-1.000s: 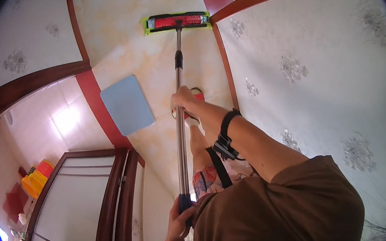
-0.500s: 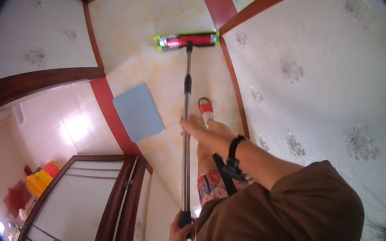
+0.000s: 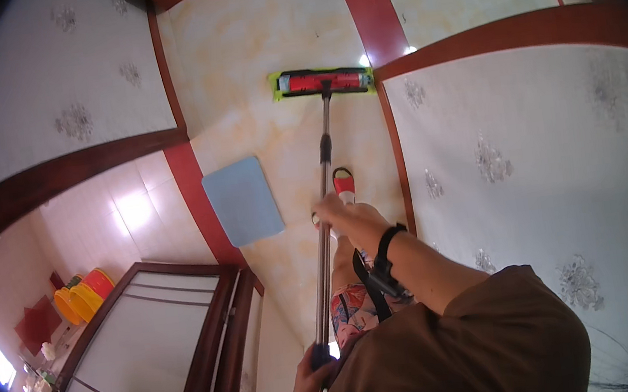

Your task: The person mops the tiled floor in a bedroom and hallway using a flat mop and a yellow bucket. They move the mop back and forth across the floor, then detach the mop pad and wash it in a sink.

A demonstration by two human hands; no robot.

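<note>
Floor [image 3: 255, 38], pale, running past the mat [image 3: 242, 201]: wiping seems under way; no wet edge shows, so I cannot tell done from left.
Wall [image 3: 536, 216], right of the mat: cut off by dark rim.
Door [image 3: 159, 309], nearer than the mat, leftward: lower end cut off.
Mop [image 3: 323, 250], right of the mat; its head [image 3: 324, 83] lies on the floor beyond the mat, just beside the wall; underside hidden.
Mat, blue: floor beneath hidden, probably unwiped.
Right hand [image 3: 331, 211], right of the mat: fingers curled round the mop; tips unclear.
Left hand [image 3: 307, 375], nearer than the mat: fingers wrapped on the mop's upper end; tips hidden.
Slipper [image 3: 343, 182], red, right of the mat.
</note>
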